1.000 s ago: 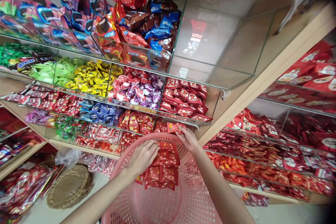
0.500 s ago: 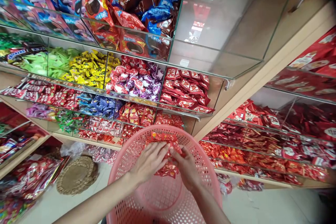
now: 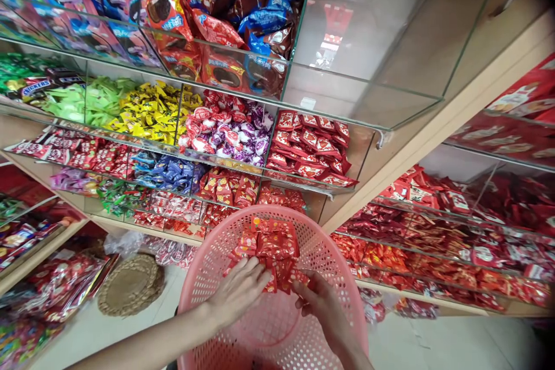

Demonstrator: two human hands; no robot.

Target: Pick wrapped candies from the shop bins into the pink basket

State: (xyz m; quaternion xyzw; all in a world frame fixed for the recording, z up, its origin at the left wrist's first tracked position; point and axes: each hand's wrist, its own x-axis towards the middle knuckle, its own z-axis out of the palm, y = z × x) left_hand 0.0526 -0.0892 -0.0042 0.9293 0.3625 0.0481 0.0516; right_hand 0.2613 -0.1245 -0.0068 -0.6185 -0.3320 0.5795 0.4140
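Note:
A pink plastic basket [image 3: 195,277] with a perforated wall is below me. Against its far side rests a pile of small red candy packets [image 3: 280,241] with yellow spots. My left hand [image 3: 243,289] lies over the near left part of the pile, its fingers stretched out flat and touching the packets. At the right edge of the pile, my right hand [image 3: 318,300] has its thumb and fingers closed on a red packet [image 3: 299,276]. The palm sides of both hands are hidden.
Behind the basket rise glass-fronted candy shelves [image 3: 225,159] with several compartments of wrapped sweets. A wooden post [image 3: 368,193] separates them from more red packets [image 3: 433,191] at right. On the floor at left sits a round woven mat [image 3: 130,286], near bagged sweets [image 3: 65,283].
Both hands have moved apart and toward me, uncovering more of the red packets. The left hand has shifted left, the right hand slightly right. The view has turned slightly.

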